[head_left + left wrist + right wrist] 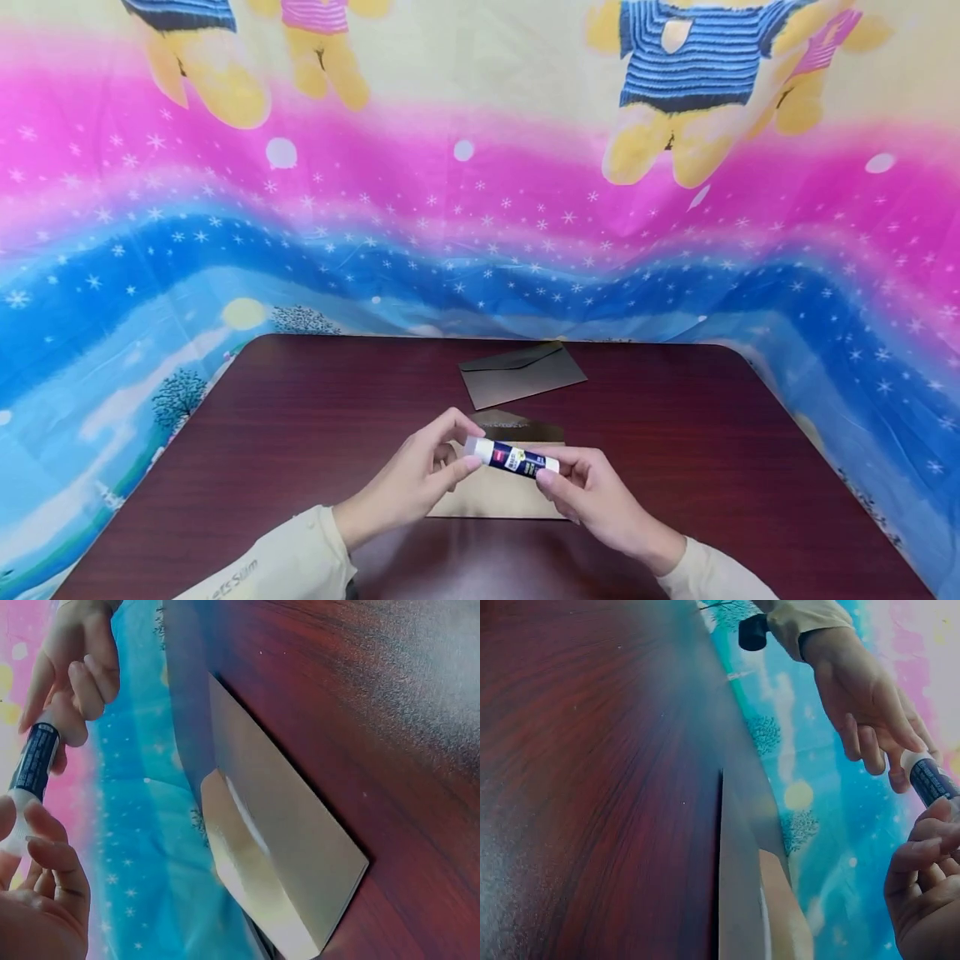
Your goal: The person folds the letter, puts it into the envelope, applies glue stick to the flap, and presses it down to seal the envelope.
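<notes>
A glue stick (516, 458) with a dark blue label is held level above the table between both hands. My left hand (420, 475) pinches its whitish capped end between thumb and fingers. At the other, white end, my right hand (600, 496) grips it with curled fingers and thumb. Below the hands lies an envelope (495, 496), its flap (517, 426) opened away from me and a whitish streak along it. In the left wrist view the same envelope (289, 802) shows whole, the flap standing up at an angle.
A second, dark envelope (525, 379) with its flap folded over lies near the far edge of the dark red wooden table (337, 400). A printed cloth backdrop (420, 217) hangs behind and along the table's sides.
</notes>
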Motion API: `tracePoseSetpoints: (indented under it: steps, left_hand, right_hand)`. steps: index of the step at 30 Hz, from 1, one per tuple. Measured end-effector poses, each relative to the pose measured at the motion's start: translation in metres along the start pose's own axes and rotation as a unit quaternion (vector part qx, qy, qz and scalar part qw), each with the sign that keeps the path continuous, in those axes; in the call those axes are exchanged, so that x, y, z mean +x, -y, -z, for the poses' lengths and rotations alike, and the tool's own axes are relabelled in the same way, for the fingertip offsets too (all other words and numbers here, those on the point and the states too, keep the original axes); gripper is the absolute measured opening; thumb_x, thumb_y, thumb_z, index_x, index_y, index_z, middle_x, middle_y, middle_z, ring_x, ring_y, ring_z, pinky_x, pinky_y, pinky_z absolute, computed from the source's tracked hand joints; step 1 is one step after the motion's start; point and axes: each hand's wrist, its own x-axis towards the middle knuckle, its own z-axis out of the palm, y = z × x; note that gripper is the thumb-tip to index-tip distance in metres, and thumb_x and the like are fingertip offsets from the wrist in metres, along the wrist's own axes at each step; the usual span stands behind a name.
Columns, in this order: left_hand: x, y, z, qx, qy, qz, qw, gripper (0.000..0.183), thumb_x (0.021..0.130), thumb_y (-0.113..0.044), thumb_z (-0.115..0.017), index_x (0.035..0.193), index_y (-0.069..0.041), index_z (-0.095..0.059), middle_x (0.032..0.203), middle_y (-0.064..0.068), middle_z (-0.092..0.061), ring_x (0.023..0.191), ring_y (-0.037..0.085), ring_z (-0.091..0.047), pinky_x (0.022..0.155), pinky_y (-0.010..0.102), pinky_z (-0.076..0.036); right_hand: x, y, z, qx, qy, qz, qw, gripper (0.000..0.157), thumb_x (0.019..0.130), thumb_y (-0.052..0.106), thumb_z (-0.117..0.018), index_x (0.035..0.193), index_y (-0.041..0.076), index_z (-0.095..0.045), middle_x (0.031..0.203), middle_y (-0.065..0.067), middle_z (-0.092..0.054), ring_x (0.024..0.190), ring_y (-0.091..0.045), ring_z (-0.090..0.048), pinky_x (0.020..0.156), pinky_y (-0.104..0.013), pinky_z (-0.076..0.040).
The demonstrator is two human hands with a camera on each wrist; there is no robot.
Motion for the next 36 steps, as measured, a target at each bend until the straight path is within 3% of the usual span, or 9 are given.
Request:
tracePoseSetpoints:
  steps: [3,7,9,16,26,36]
  left_hand:
    - [0.000,-0.002,0.003,0.021,0.016,-0.007,0.9996,0.022,0.096,-0.020,-0.070,0.115,-0.018,-0.060,0.099,0.004,-0.067,0.061,0.003,-0.055,0.054,0.024,-0.050]
    - [0.000,-0.005,0.006,0.042,0.043,-0.016,0.9981,0.021,0.092,-0.018,-0.074,0.108,-0.017,-0.062,0.099,0.003,-0.072,0.059,-0.001,-0.055,0.051,0.023,-0.049]
    - [0.000,-0.006,0.007,0.048,0.058,-0.029,0.9967,0.020,0.091,-0.017,-0.075,0.105,-0.014,-0.061,0.100,0.006,-0.075,0.057,-0.003,-0.054,0.049,0.022,-0.049]
    - [-0.003,-0.008,0.007,0.080,0.072,-0.061,0.9923,0.021,0.090,-0.019,-0.077,0.101,-0.013,-0.061,0.097,0.005,-0.078,0.054,-0.008,-0.046,0.051,0.017,-0.046]
    - [-0.009,-0.009,0.008,0.088,0.064,-0.061,0.9922,0.020,0.090,-0.018,-0.077,0.102,-0.015,-0.061,0.094,0.003,-0.078,0.049,-0.008,-0.039,0.048,0.017,-0.041]
    - [-0.010,-0.007,0.007,0.069,0.070,-0.041,0.9943,0.019,0.090,-0.018,-0.076,0.102,-0.015,-0.062,0.090,0.003,-0.077,0.049,-0.007,-0.039,0.048,0.017,-0.041]
  right_hand:
    - [-0.004,0.003,-0.001,-0.050,0.011,0.004,0.999,0.028,0.101,0.000,-0.052,0.126,-0.002,-0.066,0.064,-0.007,-0.041,0.051,0.000,-0.034,0.039,-0.021,-0.030]
    - [-0.009,0.009,-0.003,-0.123,0.017,0.015,0.992,0.023,0.100,0.003,-0.058,0.119,0.003,-0.070,0.075,0.007,-0.052,0.058,0.007,-0.039,0.044,-0.018,-0.036]
    - [-0.010,0.010,-0.004,-0.137,0.027,0.021,0.990,0.021,0.100,0.005,-0.059,0.117,0.005,-0.071,0.079,0.006,-0.058,0.060,0.008,-0.043,0.047,-0.018,-0.040]
    - [-0.010,0.011,-0.003,-0.140,0.048,0.024,0.989,0.022,0.100,0.005,-0.059,0.118,0.008,-0.071,0.081,-0.018,-0.063,0.064,0.009,-0.045,0.049,-0.017,-0.042]
    - [-0.008,0.012,-0.007,-0.130,0.052,0.045,0.989,0.020,0.100,0.003,-0.057,0.113,0.008,-0.071,0.074,-0.008,-0.056,0.063,0.010,-0.039,0.047,-0.015,-0.037]
    - [-0.008,0.006,-0.014,-0.124,0.054,0.040,0.990,0.016,0.101,0.005,-0.057,0.110,0.010,-0.070,0.080,-0.005,-0.062,0.064,0.009,-0.041,0.049,-0.015,-0.040]
